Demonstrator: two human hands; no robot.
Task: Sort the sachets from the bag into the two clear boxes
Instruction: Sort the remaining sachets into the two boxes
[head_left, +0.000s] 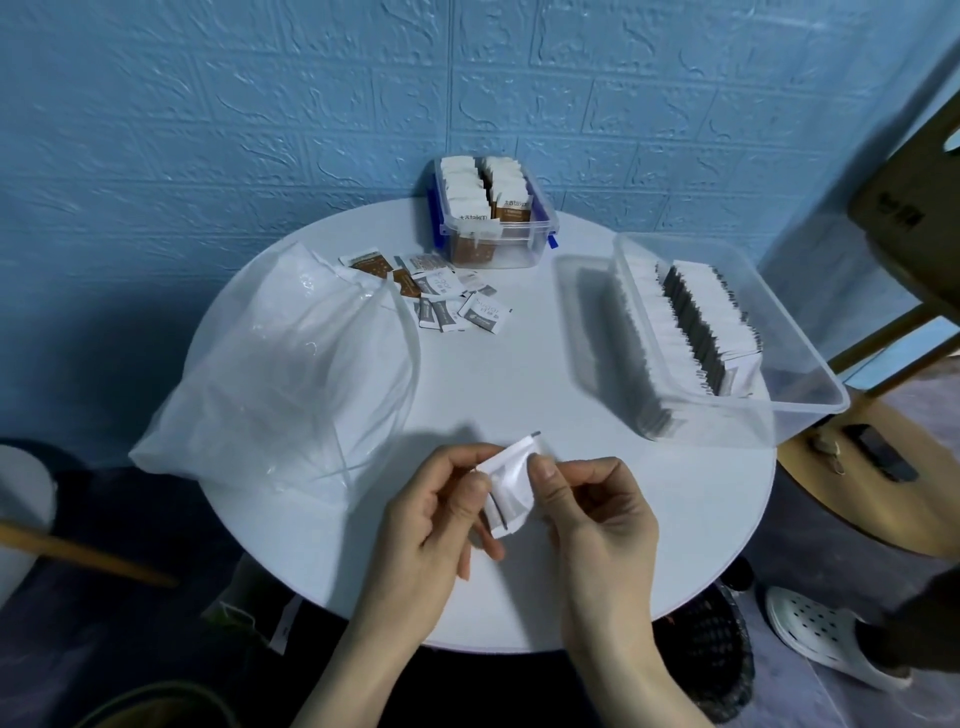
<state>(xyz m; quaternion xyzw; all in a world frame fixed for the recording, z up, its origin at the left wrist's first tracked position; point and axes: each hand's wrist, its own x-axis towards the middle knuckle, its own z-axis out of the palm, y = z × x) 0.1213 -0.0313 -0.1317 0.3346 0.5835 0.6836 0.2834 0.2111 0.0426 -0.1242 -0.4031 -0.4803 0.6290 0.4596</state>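
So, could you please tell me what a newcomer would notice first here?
Both hands, left hand and right hand, pinch a few white sachets at the table's near edge. Behind-left slumps a clear bag; at right, a large clear box holds packed grey sachets.

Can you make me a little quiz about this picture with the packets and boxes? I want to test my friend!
1. True or false: both hands, the left hand and the right hand, hold the same little stack of sachets.
2. Which box has brown sachets standing in it? A) the small box with blue clips B) the big clear box C) neither
3. Fill in: the loose sachets on the white table lie beside the mouth of the plastic ____.

Key: 1 true; 2 A; 3 bag.
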